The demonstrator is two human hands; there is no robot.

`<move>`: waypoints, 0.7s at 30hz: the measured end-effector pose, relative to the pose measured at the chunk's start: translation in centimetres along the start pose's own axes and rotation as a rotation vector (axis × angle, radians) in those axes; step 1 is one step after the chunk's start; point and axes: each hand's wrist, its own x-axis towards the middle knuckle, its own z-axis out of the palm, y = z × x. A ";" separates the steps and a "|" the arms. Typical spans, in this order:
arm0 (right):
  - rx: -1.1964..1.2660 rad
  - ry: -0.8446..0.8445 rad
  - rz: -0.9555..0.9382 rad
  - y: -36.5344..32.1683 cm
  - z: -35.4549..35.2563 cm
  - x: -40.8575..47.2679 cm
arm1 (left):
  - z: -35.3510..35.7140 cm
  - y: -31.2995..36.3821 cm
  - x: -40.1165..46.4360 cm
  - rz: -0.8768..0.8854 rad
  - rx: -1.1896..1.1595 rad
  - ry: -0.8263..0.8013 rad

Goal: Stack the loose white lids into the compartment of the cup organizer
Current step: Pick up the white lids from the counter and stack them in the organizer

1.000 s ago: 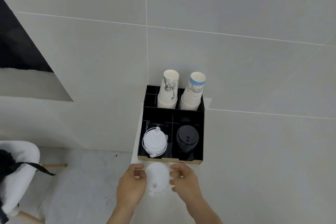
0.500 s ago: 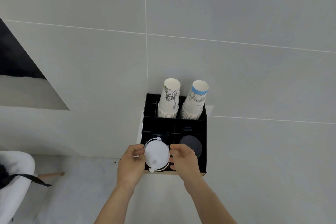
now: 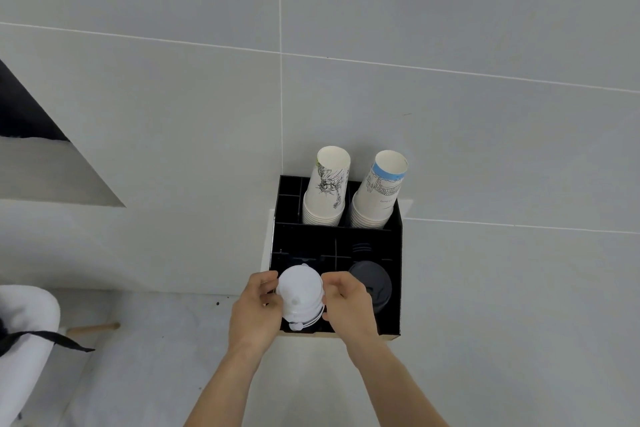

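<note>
So both hands, left hand (image 3: 254,317) and right hand (image 3: 349,310), pinch the white lids (image 3: 300,296) from opposite sides, probably to keep the stack straight, with the lids sitting between the fingertips right over the front-left compartment of the black cup organizer (image 3: 394,288), beside the black lids (image 3: 372,288).

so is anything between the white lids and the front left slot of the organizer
Nothing visible. Both the left hand and right hand hold the white lids directly over the front-left compartment of the black organizer. The black lids sit in the neighbouring slot, to the right.
</note>
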 end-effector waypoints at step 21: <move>-0.032 0.019 -0.036 1.2 0.2 0.0 | 0.4 -0.7 -0.8 0.120 0.142 0.008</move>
